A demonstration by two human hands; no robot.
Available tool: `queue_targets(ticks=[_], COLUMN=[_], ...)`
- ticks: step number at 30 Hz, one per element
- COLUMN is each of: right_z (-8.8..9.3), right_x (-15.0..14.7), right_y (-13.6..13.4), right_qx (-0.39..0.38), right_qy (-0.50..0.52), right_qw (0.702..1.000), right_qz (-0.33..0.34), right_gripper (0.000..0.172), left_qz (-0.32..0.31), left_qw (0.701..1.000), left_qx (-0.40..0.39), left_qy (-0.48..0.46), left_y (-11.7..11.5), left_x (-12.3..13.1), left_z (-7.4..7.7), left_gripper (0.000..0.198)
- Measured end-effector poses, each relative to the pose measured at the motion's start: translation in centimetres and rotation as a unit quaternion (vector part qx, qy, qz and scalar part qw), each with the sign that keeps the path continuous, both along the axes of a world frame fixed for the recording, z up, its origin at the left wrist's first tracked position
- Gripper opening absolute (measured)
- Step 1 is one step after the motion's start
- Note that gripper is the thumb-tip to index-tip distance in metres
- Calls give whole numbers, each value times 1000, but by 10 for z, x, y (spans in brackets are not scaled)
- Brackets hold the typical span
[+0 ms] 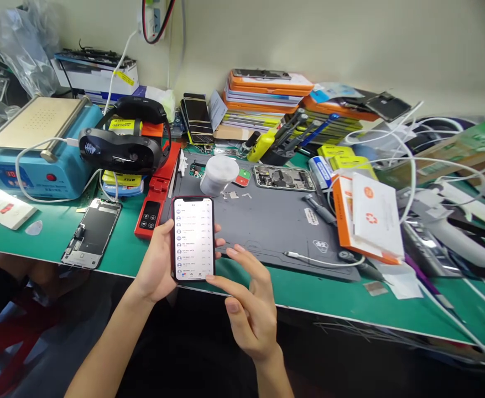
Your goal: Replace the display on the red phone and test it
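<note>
A smartphone (pixel 193 239) with a lit screen showing a list of contacts or calls is held upright over the bench's front edge. My left hand (pixel 158 262) wraps round it from the left, its fingertips showing past the right side. My right hand (pixel 253 301) is beside the phone with fingers apart, holding nothing. Its index fingertip is at the screen's lower right corner; whether it touches the glass I cannot tell. Behind the phone lies a grey work mat (pixel 267 226). A white round container (pixel 220 172) and an opened phone body (pixel 284 177) rest on the mat.
To the left stand a blue heating machine (pixel 38 149), a black headset (pixel 121 149), a red device (pixel 153 207) and a detached phone screen (pixel 93 232). Orange and white boxes (pixel 366 215), tangled white cables (pixel 408 160) and a white charging cable (pixel 325 258) lie right. A tool holder (pixel 281 146) stands behind.
</note>
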State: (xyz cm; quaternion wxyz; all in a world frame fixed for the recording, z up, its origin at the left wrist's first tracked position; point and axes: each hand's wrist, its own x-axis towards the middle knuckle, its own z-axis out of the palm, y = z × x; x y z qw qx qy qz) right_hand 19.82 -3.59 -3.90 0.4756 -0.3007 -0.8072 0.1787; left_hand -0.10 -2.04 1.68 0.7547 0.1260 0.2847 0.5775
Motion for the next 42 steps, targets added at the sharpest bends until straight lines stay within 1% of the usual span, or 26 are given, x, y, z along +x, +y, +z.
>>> queue_targets(ticks=[5,10,14,18,26,33,42], right_z=[0,-1,0,-1,-2,0,-1], right_x=[-1,-2,-1,0,0,0,1], right_y=[0,1,0,0,-1,-1,0], right_qx=[12,-3,-17,-31,-48,-35,-32], right_qy=[-42,-3,-2,8,16,8,7], right_qw=[999,1000,1000,999,999,999,999], right_qz=[4,0,-1,-9,-14,-17,-13], right_gripper=[36,41,40,38,39,38,36], left_qz=[-1,0,-7,-13,-6,-13,-13], left_qw=[1000,1000,1000,1000,1000,1000,1000], left_qx=[-4,-4,7,0,1,4,-6], left_qy=[-7,-2,-15,-28,-20,-26,-22], left_y=[0,0,0,1,1,0,0], left_x=[0,1,-1,-2,1,-1,0], left_z=[2,2,0,-2,1,-1,1], left_gripper=[61,61,58,58,58,56,62])
